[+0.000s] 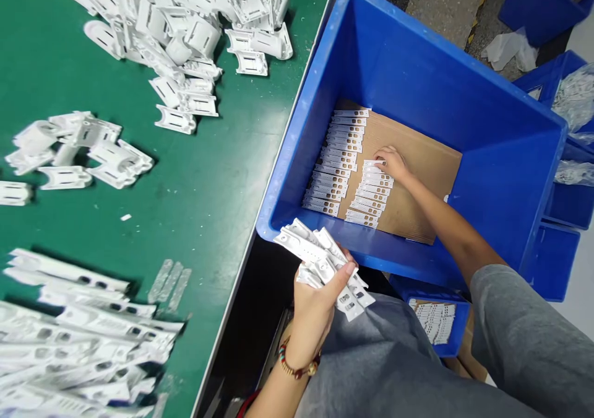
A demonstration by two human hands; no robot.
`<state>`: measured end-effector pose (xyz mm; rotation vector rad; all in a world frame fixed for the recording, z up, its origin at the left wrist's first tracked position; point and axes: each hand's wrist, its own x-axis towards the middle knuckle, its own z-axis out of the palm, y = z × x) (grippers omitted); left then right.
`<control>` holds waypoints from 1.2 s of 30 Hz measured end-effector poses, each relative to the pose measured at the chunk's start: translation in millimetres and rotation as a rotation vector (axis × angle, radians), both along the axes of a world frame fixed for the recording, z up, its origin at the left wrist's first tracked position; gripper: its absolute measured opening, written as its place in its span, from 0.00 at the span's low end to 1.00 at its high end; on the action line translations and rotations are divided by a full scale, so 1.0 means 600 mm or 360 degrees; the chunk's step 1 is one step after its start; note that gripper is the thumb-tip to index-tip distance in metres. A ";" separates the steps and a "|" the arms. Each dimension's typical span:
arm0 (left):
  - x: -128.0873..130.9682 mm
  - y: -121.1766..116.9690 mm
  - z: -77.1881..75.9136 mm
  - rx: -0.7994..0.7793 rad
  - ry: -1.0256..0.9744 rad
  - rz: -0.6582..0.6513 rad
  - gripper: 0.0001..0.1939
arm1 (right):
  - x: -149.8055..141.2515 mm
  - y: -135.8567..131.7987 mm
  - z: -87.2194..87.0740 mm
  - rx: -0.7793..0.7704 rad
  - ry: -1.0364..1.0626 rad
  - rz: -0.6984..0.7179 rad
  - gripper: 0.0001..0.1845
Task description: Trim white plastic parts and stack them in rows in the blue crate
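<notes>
left hand (313, 309) closed, gripping bunch of white plastic strips (320, 263) just over near rim of blue plastic crate (371, 52). right hand (391, 163) open, palm down, resting on overlapping rows of white plastic strips (371, 189), laid on brown cardboard sheet (417, 176) inside crate. green counter (223, 189) left, loose white moulded plastic parts (176, 34) heaped on it.

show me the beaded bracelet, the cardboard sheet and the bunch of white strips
beaded bracelet (297, 363), head view, on its beads
cardboard sheet (424, 186), head view, on its bare brown face
bunch of white strips (321, 262), head view, on its middle
</notes>
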<state>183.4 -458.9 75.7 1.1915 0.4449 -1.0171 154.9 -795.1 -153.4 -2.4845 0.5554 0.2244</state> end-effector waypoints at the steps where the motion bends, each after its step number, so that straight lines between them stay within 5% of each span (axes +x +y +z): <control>1: 0.001 -0.001 0.002 0.0011 0.0012 -0.0008 0.17 | -0.001 -0.001 0.001 -0.0029 -0.0012 0.0010 0.07; 4: 0.003 -0.006 0.010 0.0029 0.0027 -0.0033 0.16 | 0.007 0.013 0.025 -0.0154 -0.0084 -0.0104 0.08; 7: 0.003 -0.009 0.014 0.0001 0.0037 -0.0035 0.16 | 0.025 0.069 0.099 -0.0053 -0.0273 -0.0353 0.13; 9: 0.002 -0.009 0.012 -0.0006 0.0037 -0.0070 0.16 | 0.033 0.124 0.171 0.0443 -0.0380 -0.0278 0.18; 12: 0.001 -0.007 0.006 0.0074 -0.0056 -0.0188 0.15 | 0.024 0.203 0.271 0.1606 -0.0255 0.0293 0.23; 15: -0.002 -0.005 0.003 0.0135 -0.0145 -0.0277 0.16 | 0.000 0.255 0.330 0.2072 -0.0094 0.0024 0.17; 19: -0.007 -0.008 0.008 0.0017 -0.0001 -0.0135 0.23 | -0.027 0.284 0.353 0.2387 -0.0052 -0.0532 0.14; 23: -0.001 -0.016 0.009 -0.0104 0.0061 0.0123 0.22 | -0.038 0.283 0.349 0.2311 -0.0351 -0.0895 0.16; 26: 0.014 -0.019 0.006 -0.0126 0.0038 0.0299 0.21 | -0.033 0.238 0.315 0.2026 -0.0516 -0.1047 0.19; 32: 0.019 -0.020 0.000 -0.0043 -0.0050 0.0092 0.23 | 0.013 0.058 0.151 0.0907 -0.0595 -0.1010 0.19; 36: 0.011 -0.024 -0.007 0.0024 -0.0010 -0.0031 0.25 | 0.043 -0.006 0.062 0.0373 -0.0234 -0.0564 0.11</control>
